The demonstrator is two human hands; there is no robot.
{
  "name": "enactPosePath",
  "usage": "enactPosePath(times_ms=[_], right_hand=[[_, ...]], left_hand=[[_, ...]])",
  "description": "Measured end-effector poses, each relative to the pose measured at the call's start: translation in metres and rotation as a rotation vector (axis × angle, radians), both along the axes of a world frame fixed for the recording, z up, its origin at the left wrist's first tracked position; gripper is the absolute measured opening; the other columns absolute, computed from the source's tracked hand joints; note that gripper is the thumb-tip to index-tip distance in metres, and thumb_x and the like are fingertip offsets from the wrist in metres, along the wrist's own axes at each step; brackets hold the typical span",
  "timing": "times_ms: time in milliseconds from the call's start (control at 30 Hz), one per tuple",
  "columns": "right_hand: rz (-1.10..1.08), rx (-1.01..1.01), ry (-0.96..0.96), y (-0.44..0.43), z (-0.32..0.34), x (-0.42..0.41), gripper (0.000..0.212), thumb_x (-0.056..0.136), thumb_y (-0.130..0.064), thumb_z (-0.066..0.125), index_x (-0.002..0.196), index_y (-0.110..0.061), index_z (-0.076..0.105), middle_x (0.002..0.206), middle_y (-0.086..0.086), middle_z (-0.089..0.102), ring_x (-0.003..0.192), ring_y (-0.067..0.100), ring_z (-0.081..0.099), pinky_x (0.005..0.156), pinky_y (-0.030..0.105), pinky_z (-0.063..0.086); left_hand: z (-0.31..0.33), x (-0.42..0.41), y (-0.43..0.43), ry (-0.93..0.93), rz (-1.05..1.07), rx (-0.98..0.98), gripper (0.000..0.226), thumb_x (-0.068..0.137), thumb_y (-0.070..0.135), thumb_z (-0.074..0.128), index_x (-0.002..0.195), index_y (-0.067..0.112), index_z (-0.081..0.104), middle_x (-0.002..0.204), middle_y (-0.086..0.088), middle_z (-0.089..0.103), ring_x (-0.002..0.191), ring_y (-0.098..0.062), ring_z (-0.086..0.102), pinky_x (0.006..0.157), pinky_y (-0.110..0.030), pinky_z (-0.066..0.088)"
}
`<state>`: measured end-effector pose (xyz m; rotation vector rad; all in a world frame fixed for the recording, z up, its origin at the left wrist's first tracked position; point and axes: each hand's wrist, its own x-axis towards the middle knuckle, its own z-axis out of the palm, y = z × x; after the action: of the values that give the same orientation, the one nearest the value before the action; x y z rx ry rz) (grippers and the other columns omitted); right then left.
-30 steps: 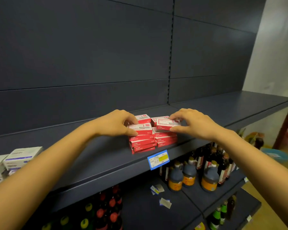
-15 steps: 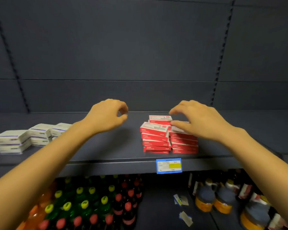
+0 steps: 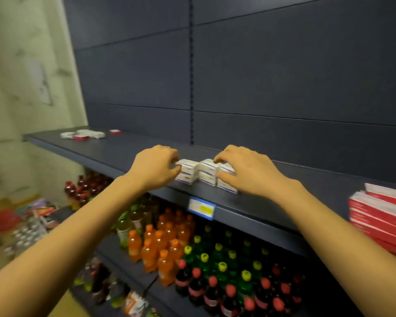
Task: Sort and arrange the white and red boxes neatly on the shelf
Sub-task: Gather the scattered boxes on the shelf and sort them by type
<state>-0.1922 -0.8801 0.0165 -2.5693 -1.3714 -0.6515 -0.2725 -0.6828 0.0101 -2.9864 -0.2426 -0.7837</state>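
Observation:
Three short stacks of white boxes (image 3: 205, 172) with blue stripes stand in a row near the front of the dark shelf (image 3: 124, 152). My left hand (image 3: 154, 169) presses its fingertips against the left stack. My right hand (image 3: 245, 171) covers the right stack, thumb on its front and fingers on top. A neat pile of red boxes (image 3: 380, 216) sits at the far right of the same shelf. A few loose white and red boxes (image 3: 85, 134) lie scattered at the far left end.
A blue and yellow price tag (image 3: 201, 208) hangs on the shelf edge below the white boxes. Orange, green and red-capped bottles (image 3: 192, 259) fill the lower shelf. A pale wall (image 3: 21, 88) stands left; clutter lies on the floor (image 3: 21, 220).
Both hands left the red pile and moved left to the white stacks, now touching them. The view swung left, so the red pile sits at the right edge.

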Motion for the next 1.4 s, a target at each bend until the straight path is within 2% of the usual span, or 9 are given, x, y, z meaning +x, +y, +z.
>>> enactPosePath(times_ms=[333, 733, 967, 1267, 1400], right_hand=[[0.11, -0.003, 0.054, 0.181, -0.006, -0.002, 0.04, 0.093, -0.044, 0.043, 0.13, -0.028, 0.044, 0.134, -0.007, 0.048, 0.122, 0.017, 0.045, 0.085, 0.036, 0.043], [0.141, -0.023, 0.119, 0.409, -0.013, 0.001, 0.041, 0.092, -0.045, 0.045, 0.129, -0.026, 0.047, 0.132, -0.004, 0.051, 0.12, 0.019, 0.049, 0.085, 0.037, 0.043], [0.12, -0.113, 0.148, 0.499, -0.015, 0.03, 0.039, 0.093, -0.043, 0.045, 0.128, -0.025, 0.049, 0.13, -0.003, 0.052, 0.119, 0.02, 0.049, 0.089, 0.039, 0.043], [0.057, -0.102, 0.192, 0.617, -0.018, 0.105, 0.037, 0.091, -0.04, 0.048, 0.124, -0.023, 0.052, 0.127, 0.0, 0.055, 0.112, 0.023, 0.054, 0.084, 0.038, 0.044], [-0.022, -0.086, 0.194, 0.662, -0.012, 0.145, 0.042, 0.09, -0.044, 0.049, 0.125, -0.021, 0.051, 0.127, 0.001, 0.054, 0.112, 0.024, 0.053, 0.08, 0.037, 0.042]], left_hand=[[-0.002, -0.05, 0.178, 0.061, 0.205, 0.013, 0.034, 0.089, 0.037, 0.049, 0.116, 0.017, 0.056, 0.121, -0.005, 0.06, 0.111, -0.024, 0.054, 0.089, -0.038, 0.048], [-0.009, -0.073, 0.384, 0.11, 0.251, 0.007, 0.031, 0.089, 0.037, 0.049, 0.11, 0.016, 0.058, 0.115, -0.005, 0.062, 0.103, -0.023, 0.058, 0.079, -0.036, 0.049], [-0.026, -0.055, 0.464, 0.092, 0.266, -0.087, 0.032, 0.089, 0.037, 0.049, 0.11, 0.014, 0.059, 0.111, -0.004, 0.063, 0.094, -0.019, 0.059, 0.072, -0.028, 0.045], [-0.032, 0.005, 0.567, 0.113, 0.259, -0.055, 0.034, 0.088, 0.038, 0.05, 0.112, 0.017, 0.058, 0.117, -0.004, 0.062, 0.102, -0.021, 0.058, 0.083, -0.037, 0.051], [-0.025, 0.044, 0.607, 0.158, 0.25, -0.021, 0.034, 0.089, 0.038, 0.049, 0.113, 0.016, 0.057, 0.119, -0.005, 0.06, 0.108, -0.024, 0.055, 0.089, -0.04, 0.049]])
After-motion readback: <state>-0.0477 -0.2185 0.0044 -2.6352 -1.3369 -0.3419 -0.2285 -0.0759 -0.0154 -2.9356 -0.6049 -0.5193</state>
